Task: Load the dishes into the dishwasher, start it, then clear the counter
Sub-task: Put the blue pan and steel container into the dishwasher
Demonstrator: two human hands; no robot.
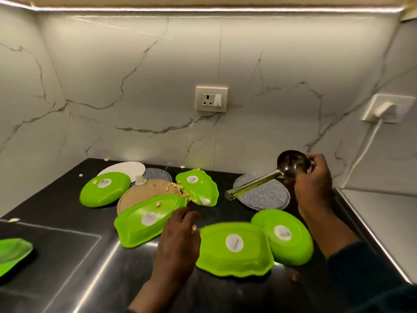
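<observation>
Several green plastic dishes lie upside down on the black counter [74, 263]: one at the left back [104, 192], one in the middle [144, 222], one at the back [198, 187], one in front [234, 248] and one at the right [285, 236]. My right hand [312, 184] grips a steel ladle [286, 168] by its bowl, handle pointing left, above a grey glittery plate [264, 197]. My left hand [180, 240] hovers between the middle and front green dishes, fingers loosely curled and blurred, with a bit of food near the fingertips.
A brown round mat [144, 192], a white plate [126, 168] and a second grey plate [158, 175] lie at the back. Food crumbs [182, 190] are scattered about. Another green dish [12, 254] sits at the far left edge. A wall socket [211, 99] is on the marble backsplash.
</observation>
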